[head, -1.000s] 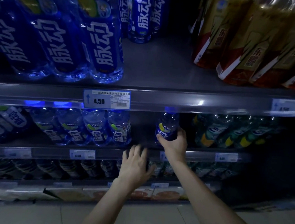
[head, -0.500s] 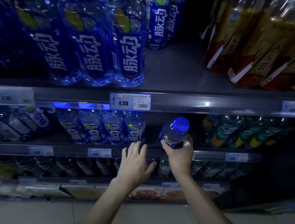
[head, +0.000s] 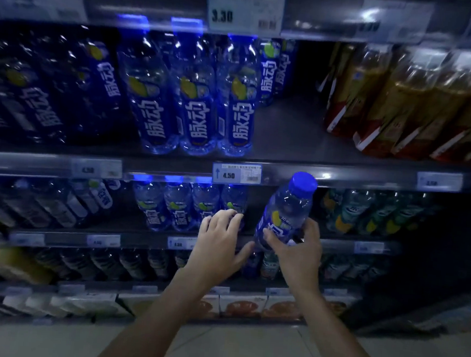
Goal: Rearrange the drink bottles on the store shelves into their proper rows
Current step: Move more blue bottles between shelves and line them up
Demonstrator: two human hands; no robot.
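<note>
My right hand (head: 297,249) grips a clear bottle with a blue cap and blue label (head: 288,210) by its lower half, tilted right, in front of the middle shelf's edge. To its left my left hand (head: 218,243) reaches with spread fingers to the rightmost bottle (head: 234,199) of a row of the same blue bottles (head: 176,204) on that shelf; its fingertips are at that bottle's lower part. Larger bottles of the same blue drink (head: 198,102) stand on the shelf above.
A bare stretch of upper shelf (head: 288,131) lies between the large blue bottles and the amber tea bottles (head: 414,105) at right. Green-labelled bottles (head: 366,214) fill the middle shelf's right side. A 4.50 price tag (head: 236,174) hangs on the rail. Lower shelves hold more bottles and cartons.
My right hand has pulled the blue bottle out of the middle shelf and lifted it in front of the rail. The view has tilted up. My left hand stays near the row.
</note>
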